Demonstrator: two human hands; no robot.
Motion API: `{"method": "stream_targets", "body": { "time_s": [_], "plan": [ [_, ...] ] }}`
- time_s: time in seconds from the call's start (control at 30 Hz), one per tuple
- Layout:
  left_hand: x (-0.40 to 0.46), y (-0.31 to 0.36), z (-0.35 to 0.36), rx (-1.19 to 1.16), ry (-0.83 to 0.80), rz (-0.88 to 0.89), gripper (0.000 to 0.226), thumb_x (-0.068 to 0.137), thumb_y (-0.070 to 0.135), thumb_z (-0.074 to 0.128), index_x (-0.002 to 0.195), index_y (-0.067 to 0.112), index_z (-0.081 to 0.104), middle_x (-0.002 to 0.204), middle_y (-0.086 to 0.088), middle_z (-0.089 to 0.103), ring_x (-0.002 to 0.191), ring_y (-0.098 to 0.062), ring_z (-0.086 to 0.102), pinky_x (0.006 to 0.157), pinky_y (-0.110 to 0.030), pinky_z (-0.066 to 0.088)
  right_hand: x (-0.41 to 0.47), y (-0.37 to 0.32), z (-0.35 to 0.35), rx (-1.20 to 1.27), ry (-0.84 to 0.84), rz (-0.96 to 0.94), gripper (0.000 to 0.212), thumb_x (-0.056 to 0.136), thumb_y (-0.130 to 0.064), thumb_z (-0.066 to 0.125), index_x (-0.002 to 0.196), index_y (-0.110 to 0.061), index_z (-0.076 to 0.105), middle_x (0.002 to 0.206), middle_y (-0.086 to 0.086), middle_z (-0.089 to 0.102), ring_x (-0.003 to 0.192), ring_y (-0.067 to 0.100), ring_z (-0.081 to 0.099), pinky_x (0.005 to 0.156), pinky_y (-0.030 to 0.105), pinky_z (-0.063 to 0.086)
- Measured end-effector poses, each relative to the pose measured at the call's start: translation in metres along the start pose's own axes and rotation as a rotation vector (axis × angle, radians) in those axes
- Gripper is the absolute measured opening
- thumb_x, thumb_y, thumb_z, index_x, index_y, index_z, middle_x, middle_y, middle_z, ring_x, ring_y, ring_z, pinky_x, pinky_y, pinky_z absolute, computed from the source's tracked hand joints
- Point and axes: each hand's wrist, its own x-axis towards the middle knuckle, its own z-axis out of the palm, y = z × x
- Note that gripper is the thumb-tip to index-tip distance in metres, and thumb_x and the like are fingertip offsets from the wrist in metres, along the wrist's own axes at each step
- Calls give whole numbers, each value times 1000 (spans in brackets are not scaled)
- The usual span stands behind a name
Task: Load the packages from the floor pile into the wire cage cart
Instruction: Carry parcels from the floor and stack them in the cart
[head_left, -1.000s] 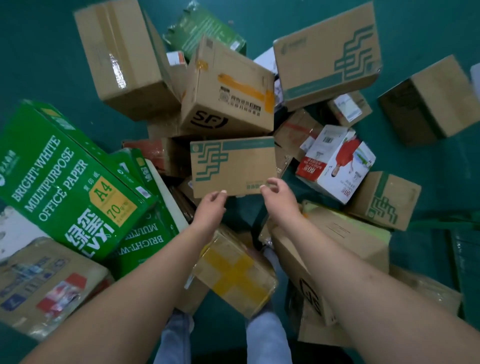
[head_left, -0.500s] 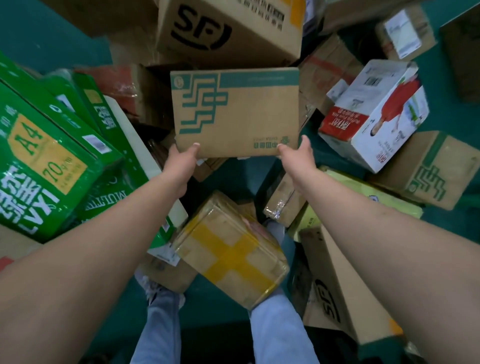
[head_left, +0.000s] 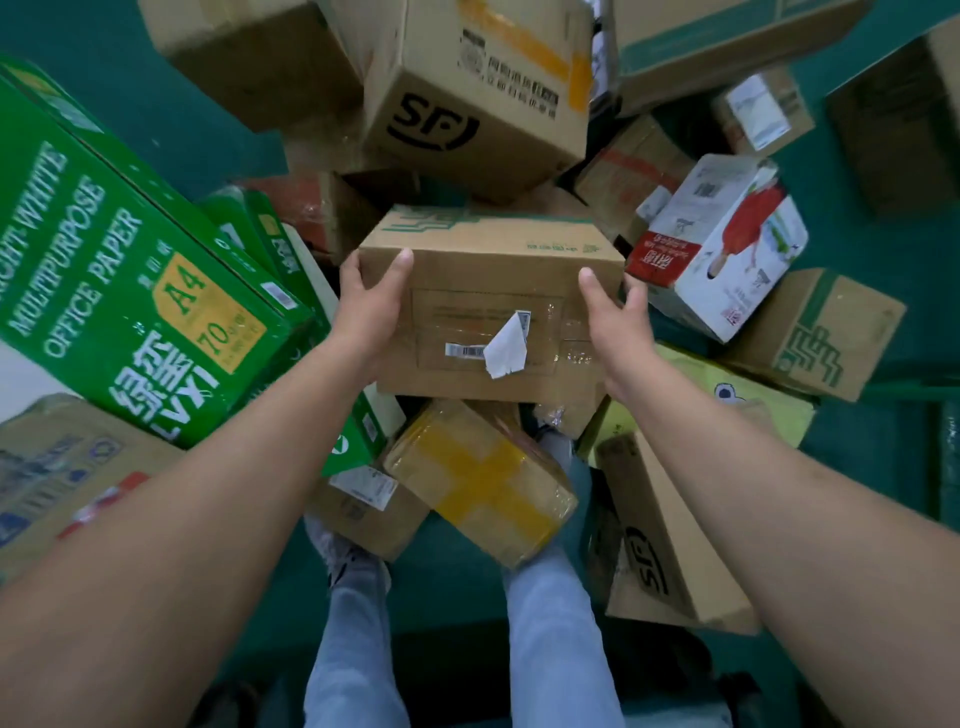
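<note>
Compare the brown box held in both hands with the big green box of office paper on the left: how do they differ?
The brown box is plain cardboard with green stripes on its far face and a peeling white label; the green box is printed all over, with a yellow A4 panel. The left hand and right hand hold the brown box by its sides; no hand touches the green box, which lies tilted in the pile. The green box looks larger. Both are closed rectangular cartons.

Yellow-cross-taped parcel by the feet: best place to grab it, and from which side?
Judging by shape, take the yellow-cross-taped parcel by its two long side edges, coming down from above with both hands. It lies flat and tilted with its broad face up, resting on a small labelled box on its left side. The glossy wrap looks slippery, so curl fingers under the edges rather than pinching the top.
</note>
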Motion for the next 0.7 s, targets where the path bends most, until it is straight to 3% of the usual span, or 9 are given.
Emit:
{"method": "stream_targets", "body": {
  "time_s": [0.1,0.2,0.4,0.5,0.7],
  "plan": [
    [-47,15,-24,45,-38,56,89,85,72,63,158,42,23,156,4,43,134,-23,48,105,-46,44,-54,-2,-16,71,24,-45,76,94,-59,62,157,-39,26,146,-10,47,128,16,50,111,46,45],
    [-96,27,-52,80,-41,72,98,76,79,62,158,38,27,154,4,45,131,-24,51,108,-52,45,-123,-4,-30,123,67,-104,76,95,-55,62,159,-36,25,150,-8,44,125,11,47,111,43,44],
    [-195,45,-108,92,-122,210,68,95,55,61,154,30,37,139,6,54,123,-21,55,97,-41,48,-273,5,-42,325,209,-137,70,90,-57,66,151,-38,37,140,-16,50,126,11,53,108,44,48],
    [-262,54,-147,159,-238,310,64,98,50,61,154,35,33,134,10,51,123,-20,54,101,-44,48,-372,21,-43,453,308,-104,77,79,-65,68,147,-36,43,136,-14,59,122,14,58,106,47,50],
    [-371,53,-202,363,-460,404,72,90,56,65,151,48,28,138,10,53,121,-21,56,106,-53,48,-533,71,-42,604,506,-88,65,94,-47,67,151,-34,39,138,-14,52,126,12,52,112,43,45]
  ]
}}
